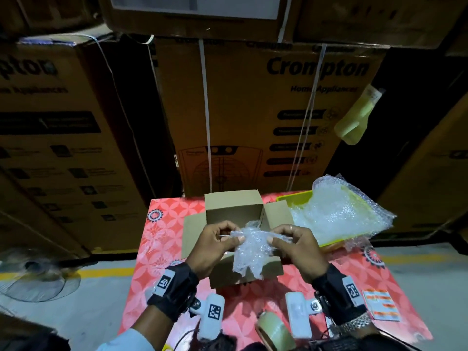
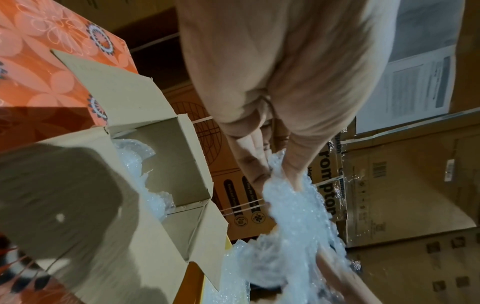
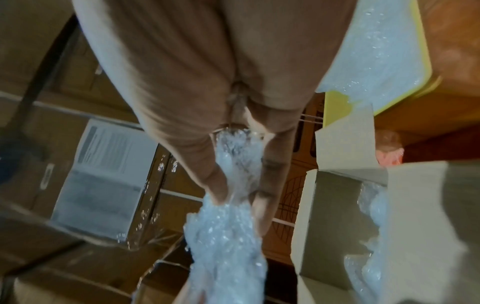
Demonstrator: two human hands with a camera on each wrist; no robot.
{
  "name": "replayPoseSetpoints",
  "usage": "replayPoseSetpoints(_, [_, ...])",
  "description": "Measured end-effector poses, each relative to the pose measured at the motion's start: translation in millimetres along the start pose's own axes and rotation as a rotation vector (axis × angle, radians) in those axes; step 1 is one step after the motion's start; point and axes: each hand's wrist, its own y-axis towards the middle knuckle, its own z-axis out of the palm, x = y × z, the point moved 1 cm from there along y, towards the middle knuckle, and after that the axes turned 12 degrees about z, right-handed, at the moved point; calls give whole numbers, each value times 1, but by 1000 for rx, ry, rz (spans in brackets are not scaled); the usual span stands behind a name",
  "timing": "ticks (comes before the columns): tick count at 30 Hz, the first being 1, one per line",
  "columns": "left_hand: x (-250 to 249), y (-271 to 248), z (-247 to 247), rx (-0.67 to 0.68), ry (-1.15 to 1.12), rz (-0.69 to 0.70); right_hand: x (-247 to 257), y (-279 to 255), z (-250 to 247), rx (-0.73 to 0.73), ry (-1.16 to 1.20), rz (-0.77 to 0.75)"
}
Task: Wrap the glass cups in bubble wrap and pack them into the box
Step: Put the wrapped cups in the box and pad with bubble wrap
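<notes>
I am holding a crumpled bundle of clear bubble wrap [image 1: 249, 245] up over the open brown cardboard box [image 1: 234, 207], which is sitting on the red flower-patterned table top [image 1: 162, 234]. My left hand [image 1: 215, 245] is pinching the bundle's left end between thumb and fingers, and my right hand [image 1: 297, 245] is pinching its right end the same way — both grips are closing on the plastic, with the loose tail of the wrap hanging down between my wrists. Whether a glass cup is sitting inside the bundle I cannot tell; the wrap is too cloudy. In the left wrist view my fingers [image 2: 255, 162] are curling into the wrap, and below them the box is showing more wrapped bubble-wrap bundles [image 2: 135, 158] already lying inside it. All four box flaps are standing or lying open. Just right of the box, a yellow plastic tray [image 1: 293, 197] is carrying a stack of loose bubble-wrap sheets [image 1: 336, 211], some spilling past its far edge. Near my right wrist a roll of brown packing tape [image 1: 274, 330] is lying on the table, and beyond the table big brown printed cartons [image 1: 253, 110] are standing stacked.
</notes>
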Motion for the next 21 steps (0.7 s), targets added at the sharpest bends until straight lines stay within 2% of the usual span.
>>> replayPoseSetpoints(3, [6,4,5,-12,5,16,-1,3,-4,30,-36,-10])
replayPoseSetpoints(6, [7,7,18,-110,-23,25,4,7,-13,10,-16,-64])
replayPoseSetpoints(12, [11,15,46,-294,-159,-143,4,16,-33,-19,32,-82])
replayPoseSetpoints(16, [15,17,61,-281,-187,-153,6,17,-52,63,100,-66])
replayPoseSetpoints(19, [19,18,78,-287,-146,-119,11,17,-67,3,-59,-119])
replayPoseSetpoints(21, [22,20,87,-315,-146,-128,12,21,-80,7,-78,-108])
